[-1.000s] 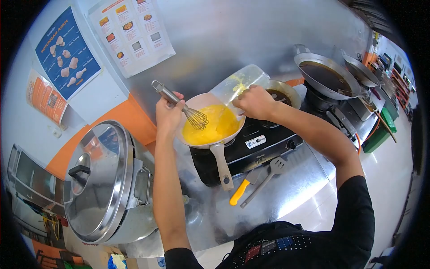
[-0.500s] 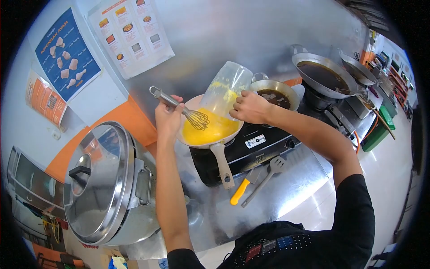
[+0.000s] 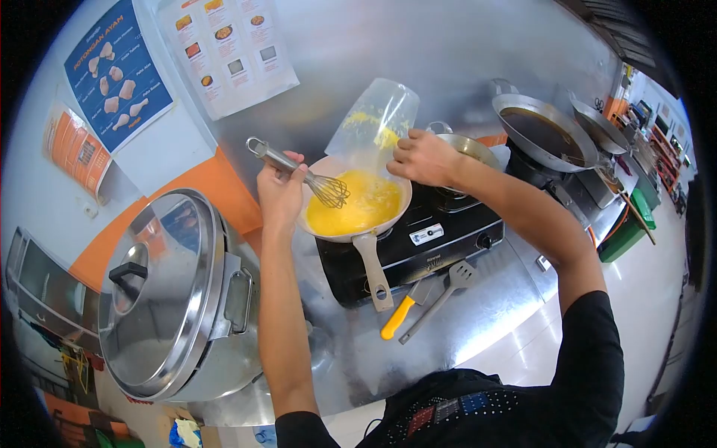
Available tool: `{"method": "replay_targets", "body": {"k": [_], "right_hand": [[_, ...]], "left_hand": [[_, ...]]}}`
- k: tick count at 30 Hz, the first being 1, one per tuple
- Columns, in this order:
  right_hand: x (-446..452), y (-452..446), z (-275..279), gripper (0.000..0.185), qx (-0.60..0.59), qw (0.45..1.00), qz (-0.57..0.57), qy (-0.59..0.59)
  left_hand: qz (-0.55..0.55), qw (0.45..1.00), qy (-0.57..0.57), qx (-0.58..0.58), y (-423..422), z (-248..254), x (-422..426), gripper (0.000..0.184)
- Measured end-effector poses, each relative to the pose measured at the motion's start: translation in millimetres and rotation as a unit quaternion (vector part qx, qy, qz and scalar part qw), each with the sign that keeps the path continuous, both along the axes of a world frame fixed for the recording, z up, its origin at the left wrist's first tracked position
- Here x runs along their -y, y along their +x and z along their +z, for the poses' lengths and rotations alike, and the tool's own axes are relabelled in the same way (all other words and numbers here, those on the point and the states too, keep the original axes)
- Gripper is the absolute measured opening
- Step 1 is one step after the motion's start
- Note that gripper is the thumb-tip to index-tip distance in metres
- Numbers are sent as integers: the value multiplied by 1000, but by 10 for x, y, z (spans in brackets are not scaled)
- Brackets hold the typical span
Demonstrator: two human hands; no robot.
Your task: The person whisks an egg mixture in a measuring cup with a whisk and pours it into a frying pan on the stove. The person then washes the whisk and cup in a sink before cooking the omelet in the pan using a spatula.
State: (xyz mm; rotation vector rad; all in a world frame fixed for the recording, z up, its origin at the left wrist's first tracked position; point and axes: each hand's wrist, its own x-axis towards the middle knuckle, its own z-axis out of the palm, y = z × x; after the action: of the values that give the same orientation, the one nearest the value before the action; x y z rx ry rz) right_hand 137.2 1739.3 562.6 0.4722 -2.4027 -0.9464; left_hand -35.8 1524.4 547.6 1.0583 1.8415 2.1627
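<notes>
My left hand (image 3: 281, 196) is closed around the metal handle of a balloon whisk (image 3: 328, 190), whose wires hang over the near-left part of a light-coloured frying pan (image 3: 404, 200). Yellow liquid (image 3: 351, 213), possibly beaten egg, covers the pan's bottom. Above the pan's far side, my right hand (image 3: 424, 158) grips a translucent plastic jug (image 3: 377, 112) by its side; the jug is tipped with its mouth toward the pan, and yellow residue clings inside. The grip point itself is hidden behind my fingers. The pan rests on a black portable gas stove (image 3: 441, 243).
A yellow-handled knife (image 3: 397, 317) and a grey slotted turner (image 3: 441, 302) lie on the steel counter (image 3: 485, 328) before the stove. At left stands a large lidded steel pot (image 3: 168, 299). A small pan (image 3: 478, 149) and a wok of dark liquid (image 3: 541, 131) are behind and right.
The jug has risen away from the liquid in the pan, my right hand lifting with it. My left hand and the whisk stay nearly in place; the view has shifted slightly.
</notes>
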Motion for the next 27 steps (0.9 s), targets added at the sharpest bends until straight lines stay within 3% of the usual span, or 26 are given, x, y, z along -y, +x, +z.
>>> {"method": "replay_targets", "body": {"k": [18, 24, 27], "right_hand": [[36, -138, 1164, 10, -88, 990, 22, 107], [158, -161, 1271, 11, -106, 986, 54, 115], [142, -170, 1009, 11, -104, 991, 48, 72]], "left_hand": [[46, 994, 98, 20, 97, 217, 131, 23], [70, 992, 108, 15, 36, 184, 151, 24], [76, 989, 122, 10, 60, 143, 138, 24]]}}
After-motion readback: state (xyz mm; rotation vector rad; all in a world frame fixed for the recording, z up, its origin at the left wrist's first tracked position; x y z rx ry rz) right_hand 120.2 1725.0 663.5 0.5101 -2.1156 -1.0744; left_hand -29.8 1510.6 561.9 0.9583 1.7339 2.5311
